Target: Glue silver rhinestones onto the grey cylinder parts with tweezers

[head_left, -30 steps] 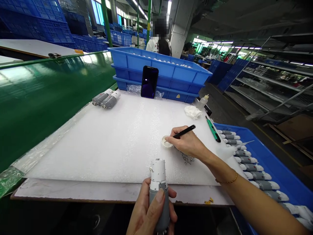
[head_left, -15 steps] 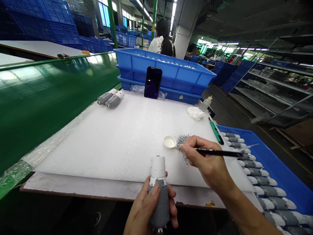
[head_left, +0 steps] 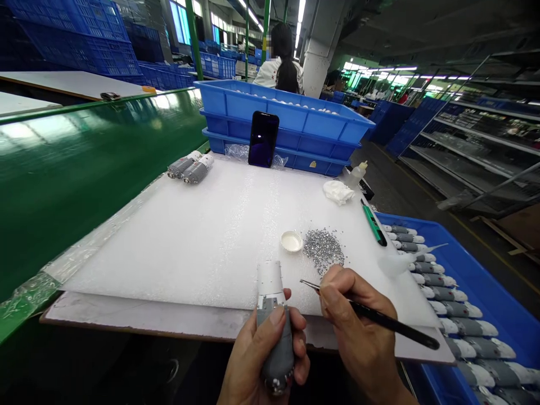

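Observation:
My left hand (head_left: 265, 351) is wrapped round a grey-and-white cylindrical model (head_left: 276, 332), its white end pointing away from me and small silver studs on it. Between the fingers of my right hand (head_left: 358, 332) are black tweezers (head_left: 388, 323). Their metal tip is in the air to the right of the model's white end, with a tiny bright bit at its point. Beyond the hands, a small round white dish (head_left: 292, 242) with whitish contents sits beside a spread pile of tiny silver pieces (head_left: 324, 249).
Two similar models (head_left: 192, 167) lie at the back left. A phone (head_left: 264, 139) leans on stacked blue crates (head_left: 312, 140). A crumpled white tissue (head_left: 338, 192), a squeeze bottle (head_left: 358, 173) and a green cutter (head_left: 373, 224) line the right edge; a blue tray (head_left: 468, 281) holds several models.
My right hand has drawn the tweezers from the dish back toward me and the model, uncovering the silver pile. The model in my left hand has shifted slightly.

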A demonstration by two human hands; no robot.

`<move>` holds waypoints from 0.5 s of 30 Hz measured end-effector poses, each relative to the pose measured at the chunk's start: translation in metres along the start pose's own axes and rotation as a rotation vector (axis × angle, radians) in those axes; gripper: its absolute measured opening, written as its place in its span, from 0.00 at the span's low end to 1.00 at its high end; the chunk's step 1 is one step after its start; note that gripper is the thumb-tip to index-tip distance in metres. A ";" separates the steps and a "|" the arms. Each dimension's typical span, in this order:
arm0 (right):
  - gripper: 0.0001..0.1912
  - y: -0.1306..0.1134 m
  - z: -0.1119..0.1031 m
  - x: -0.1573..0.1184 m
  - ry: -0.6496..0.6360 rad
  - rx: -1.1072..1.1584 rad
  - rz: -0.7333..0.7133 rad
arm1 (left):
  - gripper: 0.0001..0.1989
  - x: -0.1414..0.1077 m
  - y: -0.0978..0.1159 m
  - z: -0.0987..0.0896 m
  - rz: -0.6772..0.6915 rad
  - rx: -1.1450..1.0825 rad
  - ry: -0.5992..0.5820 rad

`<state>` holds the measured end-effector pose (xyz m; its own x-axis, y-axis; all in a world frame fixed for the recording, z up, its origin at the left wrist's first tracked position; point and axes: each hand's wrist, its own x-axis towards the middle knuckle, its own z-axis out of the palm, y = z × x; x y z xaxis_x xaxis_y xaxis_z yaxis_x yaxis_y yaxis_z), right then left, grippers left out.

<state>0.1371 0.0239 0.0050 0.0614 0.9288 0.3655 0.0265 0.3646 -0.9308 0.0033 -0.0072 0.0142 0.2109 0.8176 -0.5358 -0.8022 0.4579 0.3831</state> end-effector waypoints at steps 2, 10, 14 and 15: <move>0.14 -0.001 0.001 -0.003 0.003 -0.052 -0.047 | 0.16 0.000 0.001 0.002 0.026 -0.004 0.021; 0.09 -0.009 0.004 -0.009 -0.101 -0.158 -0.261 | 0.12 0.003 0.004 0.003 -0.006 -0.061 -0.027; 0.08 -0.013 0.004 -0.009 -0.128 -0.222 -0.342 | 0.12 0.003 0.005 0.002 0.014 -0.075 -0.006; 0.09 -0.013 0.003 -0.009 -0.153 -0.248 -0.351 | 0.12 0.003 0.005 0.002 0.019 -0.073 -0.003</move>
<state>0.1334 0.0108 0.0142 -0.1418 0.7577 0.6370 0.2590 0.6495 -0.7149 0.0013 -0.0015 0.0159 0.1966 0.8269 -0.5268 -0.8446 0.4157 0.3373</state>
